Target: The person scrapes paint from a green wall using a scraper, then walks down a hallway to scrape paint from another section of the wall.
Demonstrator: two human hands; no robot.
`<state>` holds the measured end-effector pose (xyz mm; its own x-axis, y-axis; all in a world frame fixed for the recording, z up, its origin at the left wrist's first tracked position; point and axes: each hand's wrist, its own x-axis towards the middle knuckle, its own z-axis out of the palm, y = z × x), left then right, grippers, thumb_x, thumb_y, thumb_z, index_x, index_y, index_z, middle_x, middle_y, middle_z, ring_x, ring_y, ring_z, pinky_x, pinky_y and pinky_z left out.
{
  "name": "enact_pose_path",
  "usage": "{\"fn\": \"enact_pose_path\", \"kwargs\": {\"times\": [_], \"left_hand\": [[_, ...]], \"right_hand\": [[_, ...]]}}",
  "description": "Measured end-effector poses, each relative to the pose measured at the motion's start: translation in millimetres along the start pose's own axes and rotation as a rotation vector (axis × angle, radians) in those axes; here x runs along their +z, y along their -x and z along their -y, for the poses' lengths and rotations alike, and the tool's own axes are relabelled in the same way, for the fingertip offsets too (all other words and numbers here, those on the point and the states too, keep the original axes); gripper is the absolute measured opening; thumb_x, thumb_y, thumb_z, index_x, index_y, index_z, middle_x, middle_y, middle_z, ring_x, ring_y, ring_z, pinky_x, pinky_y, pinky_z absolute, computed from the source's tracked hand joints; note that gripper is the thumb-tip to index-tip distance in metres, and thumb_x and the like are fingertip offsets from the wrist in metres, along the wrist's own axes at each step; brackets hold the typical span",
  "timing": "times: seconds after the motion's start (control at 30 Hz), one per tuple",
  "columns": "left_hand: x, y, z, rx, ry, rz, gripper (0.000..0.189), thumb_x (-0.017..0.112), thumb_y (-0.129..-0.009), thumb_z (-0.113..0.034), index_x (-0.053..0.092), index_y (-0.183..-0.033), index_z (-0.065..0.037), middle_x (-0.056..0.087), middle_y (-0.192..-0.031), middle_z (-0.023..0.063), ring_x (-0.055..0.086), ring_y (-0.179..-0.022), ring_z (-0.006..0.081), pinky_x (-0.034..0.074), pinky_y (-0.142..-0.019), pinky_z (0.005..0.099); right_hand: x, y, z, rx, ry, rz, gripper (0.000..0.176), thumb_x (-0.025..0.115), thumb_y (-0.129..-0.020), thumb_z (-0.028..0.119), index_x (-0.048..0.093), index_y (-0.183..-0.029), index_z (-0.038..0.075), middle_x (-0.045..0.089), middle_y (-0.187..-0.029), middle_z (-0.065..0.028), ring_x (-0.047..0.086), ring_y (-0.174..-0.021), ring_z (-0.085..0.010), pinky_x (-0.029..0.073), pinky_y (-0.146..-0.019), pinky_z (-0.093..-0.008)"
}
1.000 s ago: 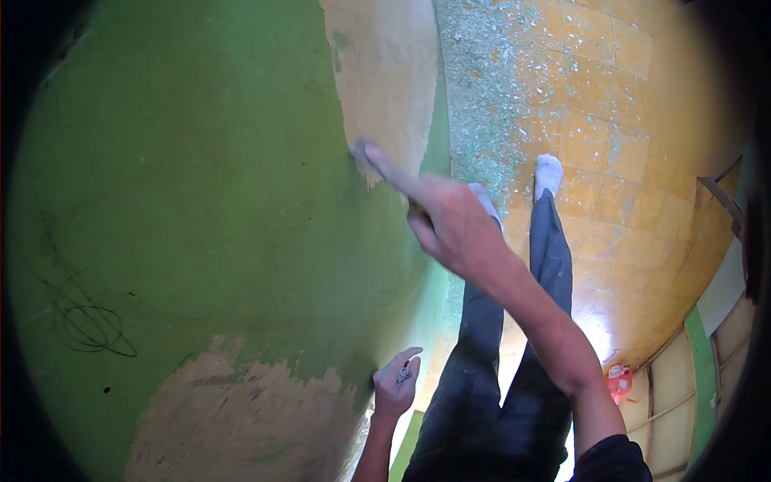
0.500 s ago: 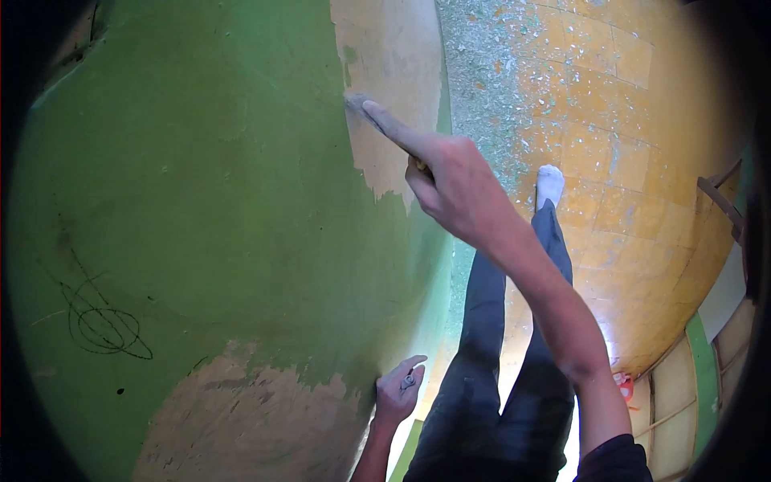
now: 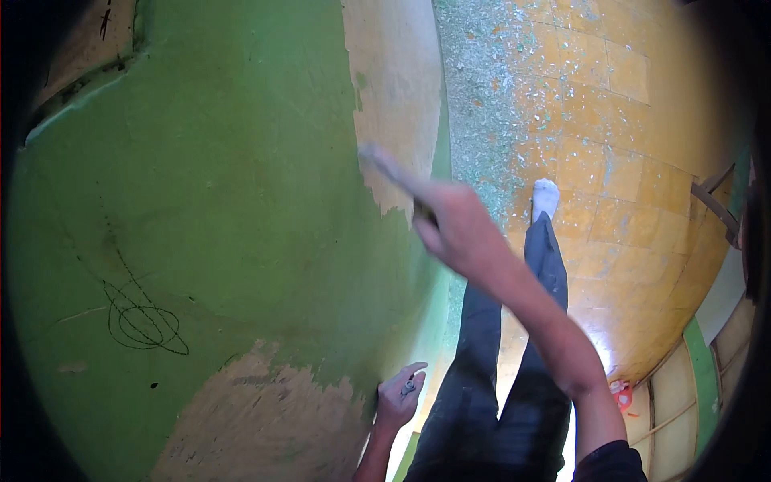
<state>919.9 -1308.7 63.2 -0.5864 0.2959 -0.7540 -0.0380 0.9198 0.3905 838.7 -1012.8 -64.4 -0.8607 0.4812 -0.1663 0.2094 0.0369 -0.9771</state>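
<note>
My right hand [image 3: 454, 221] is closed around a scraper [image 3: 423, 211], mostly hidden under the hand, its index finger stretched along the tool. The fingertip end lies at the left border of a bare tan strip [image 3: 393, 88] on the green painted wall [image 3: 233, 177]; motion blurs it. Lower down, my left hand [image 3: 399, 395] is beside the wall, near another bare patch [image 3: 265, 426]. Its fingers are partly curled, and a small greyish metallic thing shows at them, too small to name.
Pale green paint flakes [image 3: 482, 104] cover the yellow-tiled floor [image 3: 618, 153] along the wall. My leg and white-socked foot [image 3: 545, 197] stretch along the floor. A red object [image 3: 621, 394] lies at the right. Dark looping scribbles [image 3: 144, 325] mark the wall.
My right hand with the scraper has moved down the image along the bare strip's edge. The view has shifted slightly; my left hand stays in about the same place.
</note>
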Motion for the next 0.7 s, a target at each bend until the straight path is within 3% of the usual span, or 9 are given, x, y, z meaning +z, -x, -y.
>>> {"fn": "enact_pose_path", "kwargs": {"times": [0.07, 0.23, 0.43, 0.5, 0.6, 0.7], "left_hand": [[2, -4, -3, 0.039, -0.008, -0.019, 0.015, 0.068, -0.095, -0.008, 0.072, -0.109, -0.004, 0.055, -0.065, 0.0095, 0.047, -0.054, 0.0136, 0.042, -0.053, 0.0301], [-1, -3, -8, 0.022, 0.022, -0.022, 0.015, 0.069, -0.095, -0.008, 0.072, -0.109, -0.004, 0.055, -0.065, 0.0094, 0.048, -0.054, 0.0131, 0.042, -0.053, 0.0292], [0, -6, -7, 0.015, -0.005, -0.013, 0.015, 0.068, -0.095, -0.008, 0.072, -0.109, -0.004, 0.055, -0.065, 0.0096, 0.049, -0.054, 0.0125, 0.042, -0.053, 0.0291], [-1, -6, -7, -0.008, -0.002, 0.0, 0.015, 0.068, -0.095, -0.008, 0.072, -0.109, -0.004, 0.056, -0.066, 0.0101, 0.049, -0.054, 0.0128, 0.043, -0.053, 0.0293], [-1, -6, -11, 0.02, -0.001, -0.012, 0.014, 0.068, -0.095, -0.008, 0.072, -0.108, -0.004, 0.058, -0.068, 0.0105, 0.05, -0.055, 0.0135, 0.044, -0.054, 0.0295], [3, -8, -7, 0.067, 0.007, -0.043, 0.014, 0.068, -0.096, -0.009, 0.072, -0.108, -0.004, 0.06, -0.07, 0.0106, 0.051, -0.055, 0.0142, 0.045, -0.054, 0.0295]], "right_hand": [[-15, -44, -1, -0.025, 0.011, -0.035, 0.083, 0.05, -0.079, -0.004, 0.043, -0.154, 0.029, 0.054, -0.069, -0.0287, 0.056, -0.056, -0.0378, 0.05, -0.067, -0.0464], [10, -5, 1, -0.107, -0.059, -0.126, 0.083, 0.047, -0.079, -0.005, 0.043, -0.154, 0.029, 0.058, -0.07, -0.0277, 0.055, -0.055, -0.0356, 0.05, -0.068, -0.0461], [-18, -52, -1, -0.015, 0.067, -0.03, 0.086, 0.047, -0.077, -0.009, 0.044, -0.155, 0.028, 0.062, -0.078, -0.0284, 0.061, -0.06, -0.0372, 0.052, -0.07, -0.0444], [8, -8, -6, -0.085, -0.025, -0.089, 0.086, 0.047, -0.077, -0.008, 0.043, -0.155, 0.027, 0.061, -0.077, -0.0286, 0.058, -0.059, -0.0366, 0.052, -0.07, -0.0433], [5, 7, -3, -0.026, -0.042, -0.011, 0.084, 0.048, -0.077, -0.007, 0.043, -0.154, 0.025, 0.062, -0.081, -0.0277, 0.058, -0.06, -0.037, 0.052, -0.071, -0.0422], [-14, -7, 5, 0.099, 0.045, 0.142, 0.084, 0.047, -0.077, -0.009, 0.044, -0.154, 0.024, 0.068, -0.096, -0.0246, 0.063, -0.068, -0.0386, 0.052, -0.072, -0.0413]]}}
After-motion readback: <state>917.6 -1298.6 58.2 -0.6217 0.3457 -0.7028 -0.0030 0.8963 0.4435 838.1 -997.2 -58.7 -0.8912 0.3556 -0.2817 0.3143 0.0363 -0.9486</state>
